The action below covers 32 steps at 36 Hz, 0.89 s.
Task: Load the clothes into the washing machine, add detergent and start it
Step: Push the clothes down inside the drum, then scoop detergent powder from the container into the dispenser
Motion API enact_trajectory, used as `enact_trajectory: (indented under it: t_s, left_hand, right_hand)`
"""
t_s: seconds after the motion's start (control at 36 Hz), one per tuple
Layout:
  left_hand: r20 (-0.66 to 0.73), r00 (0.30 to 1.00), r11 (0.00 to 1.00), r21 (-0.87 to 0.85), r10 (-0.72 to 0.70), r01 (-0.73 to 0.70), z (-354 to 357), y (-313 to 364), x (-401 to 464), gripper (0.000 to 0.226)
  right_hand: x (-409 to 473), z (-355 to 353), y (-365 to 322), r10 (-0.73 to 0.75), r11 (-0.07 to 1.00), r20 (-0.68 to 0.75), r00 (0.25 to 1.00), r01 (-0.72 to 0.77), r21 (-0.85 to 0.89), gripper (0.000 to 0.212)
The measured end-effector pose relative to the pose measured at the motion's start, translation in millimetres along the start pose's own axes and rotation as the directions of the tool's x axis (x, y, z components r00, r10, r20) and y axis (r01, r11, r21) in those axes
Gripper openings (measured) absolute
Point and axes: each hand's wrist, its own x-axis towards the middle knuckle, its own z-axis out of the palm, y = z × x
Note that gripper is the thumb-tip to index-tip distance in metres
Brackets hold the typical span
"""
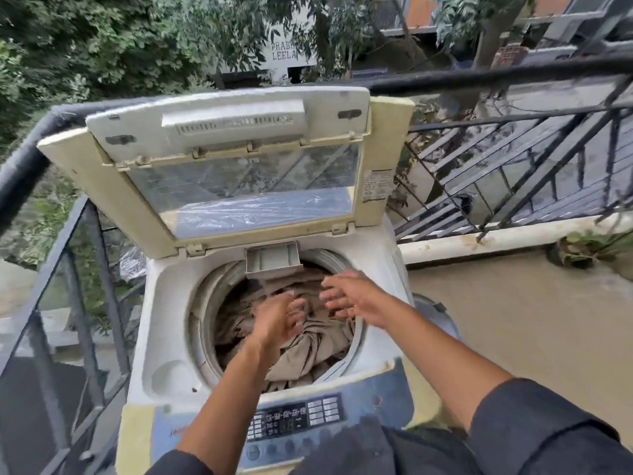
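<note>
My left hand (277,320) hovers over the middle of the drum, fingers loosely spread and a little curled, holding nothing. My right hand (346,296) hangs just to its right, fingers splayed apart, also empty; motion blur hides whether any fingertip brushes the cloth. The clothes (308,341), a beige-brown heap, lie inside the tub of the washing machine (164,303), piled toward the near right rim. The lid (239,156) stands open at the far side, with the detergent drawer (272,258) pulled out over the far edge of the drum. I judge the fabric soft, limp and light while dry, apt to bunch and trail. I would take it by a thick fold near the top of the heap, then press it down flat. The control panel (294,419) sits nearest me.
</note>
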Motion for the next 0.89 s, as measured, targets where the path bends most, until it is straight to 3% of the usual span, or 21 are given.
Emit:
enact_trajectory:
  t_s: [0.19, 0.36, 0.61, 0.89]
  left_hand:
    - [0.073, 0.984, 0.965, 0.192, 0.164, -0.176, 38, -1, -20, 0.026]
    - [0.177, 0.957, 0.909, 0.311, 0.23, -0.277, 114, -8, -49, 0.019]
    - [0.409, 0.907, 0.815, 0.489, 0.101, -0.311, 235, -58, -86, 0.015]
    - [0.493, 0.862, 0.681, 0.673, -0.121, -0.289, 361, -167, -107, 0.02]
  right_hand:
    - [-59, -57, 25, -0.144, 0.99, -0.157, 0.977, 0.144, -0.009, 0.014]
    - [-121, -110, 63, -0.178, 0.971, -0.306, 0.935, 0.217, 0.096, 0.012]
    - [-193, -209, 150, -0.077, 0.945, -0.594, 0.801, 0.249, 0.214, 0.018]
    - [-261, -289, 277, 0.144, 0.9, -0.725, 0.674, 0.216, 0.38, 0.024]
